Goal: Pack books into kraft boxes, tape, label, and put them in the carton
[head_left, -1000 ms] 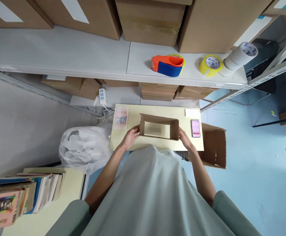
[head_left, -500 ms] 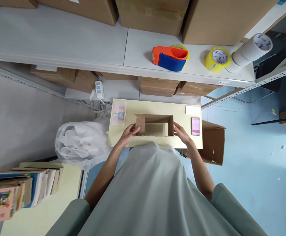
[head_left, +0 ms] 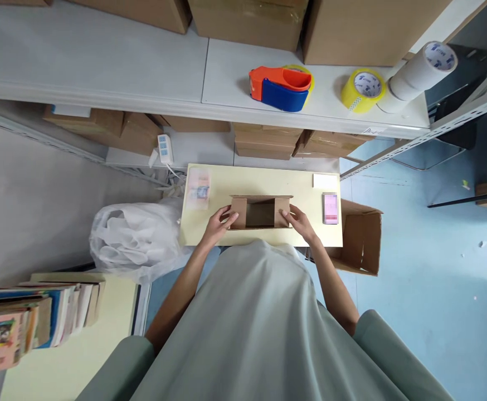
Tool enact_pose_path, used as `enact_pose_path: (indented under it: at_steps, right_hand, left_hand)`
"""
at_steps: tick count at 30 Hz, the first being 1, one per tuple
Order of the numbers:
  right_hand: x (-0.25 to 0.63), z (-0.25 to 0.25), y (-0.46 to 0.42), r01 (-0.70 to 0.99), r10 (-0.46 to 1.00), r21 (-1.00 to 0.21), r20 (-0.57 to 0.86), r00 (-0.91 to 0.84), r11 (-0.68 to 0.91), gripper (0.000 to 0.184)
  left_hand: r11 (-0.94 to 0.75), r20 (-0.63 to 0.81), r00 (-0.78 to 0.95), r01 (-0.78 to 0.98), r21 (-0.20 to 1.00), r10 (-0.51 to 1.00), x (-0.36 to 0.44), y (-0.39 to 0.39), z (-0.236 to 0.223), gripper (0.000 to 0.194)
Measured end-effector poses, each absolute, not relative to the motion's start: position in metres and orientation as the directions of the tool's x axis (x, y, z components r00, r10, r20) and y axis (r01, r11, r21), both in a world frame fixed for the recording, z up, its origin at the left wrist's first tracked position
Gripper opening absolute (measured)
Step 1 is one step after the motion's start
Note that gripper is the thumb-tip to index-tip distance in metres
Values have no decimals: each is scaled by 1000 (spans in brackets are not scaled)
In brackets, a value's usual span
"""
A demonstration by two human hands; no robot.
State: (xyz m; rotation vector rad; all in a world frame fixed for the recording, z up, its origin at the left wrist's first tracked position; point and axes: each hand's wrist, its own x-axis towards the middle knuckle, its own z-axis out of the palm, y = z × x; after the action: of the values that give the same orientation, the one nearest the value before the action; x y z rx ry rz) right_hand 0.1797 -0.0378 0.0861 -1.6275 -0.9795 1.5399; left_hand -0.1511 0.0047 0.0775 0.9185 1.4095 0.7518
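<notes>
One cardboard box (head_left: 243, 215), open-topped, is toward six o'clock on the worktop (head_left: 264, 179); I grasp it, left hand (head_left: 219, 224) at its nine o'clock end, right hand (head_left: 302, 224) at three, thumbs (head_left: 234, 216) on the infolded flaps (head_left: 281, 205). Likely light, stiff yet crushable; best held by those ends.

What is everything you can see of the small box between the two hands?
The box is brown, apparently cardboard, its long sides running left to right. Its left flap and right flap are folded inward; between them the opening faces the camera, dark inside. The left hand touches the left flap and the right hand the right flap. It is on or just above the pale table.
</notes>
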Motion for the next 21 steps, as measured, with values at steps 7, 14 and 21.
enact_pose_path:
  at_steps: [7, 14, 21]
  right_hand:
    - [186, 87, -37, 110, 912, -905, -408, 45, -411, 94]
    - [182, 82, -35, 152, 926, -913, -376, 44, -378, 104]
    - [192, 110, -44, 190, 938, -920, -347, 21, -344, 101]
  left_hand:
    - [398, -403, 24, 109, 911, 915, -161, 11, 78, 83]
    - [387, -397, 21, 176, 905, 918, -159, 14, 75, 89]
    - [350, -370, 76, 194, 916, 926, -169, -1, 94, 96]
